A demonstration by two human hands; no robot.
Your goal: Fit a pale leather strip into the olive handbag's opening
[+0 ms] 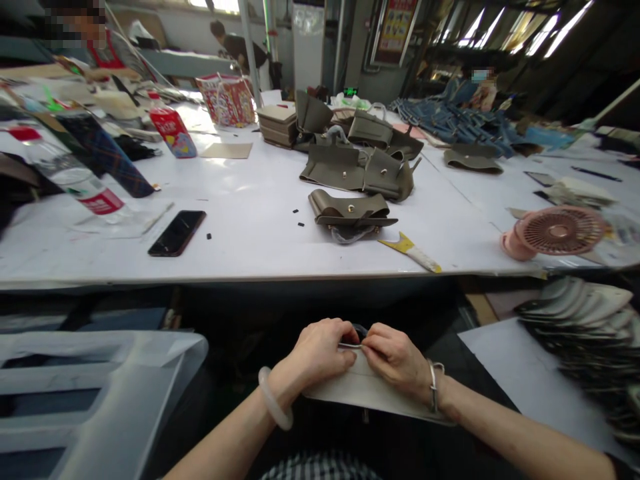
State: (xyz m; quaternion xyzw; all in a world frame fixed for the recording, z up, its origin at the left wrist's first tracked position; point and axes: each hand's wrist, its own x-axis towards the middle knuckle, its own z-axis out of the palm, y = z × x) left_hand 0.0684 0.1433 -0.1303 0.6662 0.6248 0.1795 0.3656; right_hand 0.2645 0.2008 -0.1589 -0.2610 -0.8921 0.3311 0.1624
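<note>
My left hand (320,350) and my right hand (395,360) meet below the table's front edge, over my lap. Both are closed in a pinch on the top edge of a flat grey bag piece (370,393), where a thin metal part and a dark ring (358,331) sit between the fingertips. A pale bangle circles my left wrist and a metal bracelet my right. On the white table (250,233) above lie several olive-grey leather bags, the nearest one (350,210) folded with a small stud.
A black phone (177,233), a water bottle (83,183), a yellow-tipped tool (410,251) and a pink fan (555,233) lie near the table front. A translucent plastic crate (90,393) stands at my left, stacked flat pieces (585,320) at my right. Other people work at the back.
</note>
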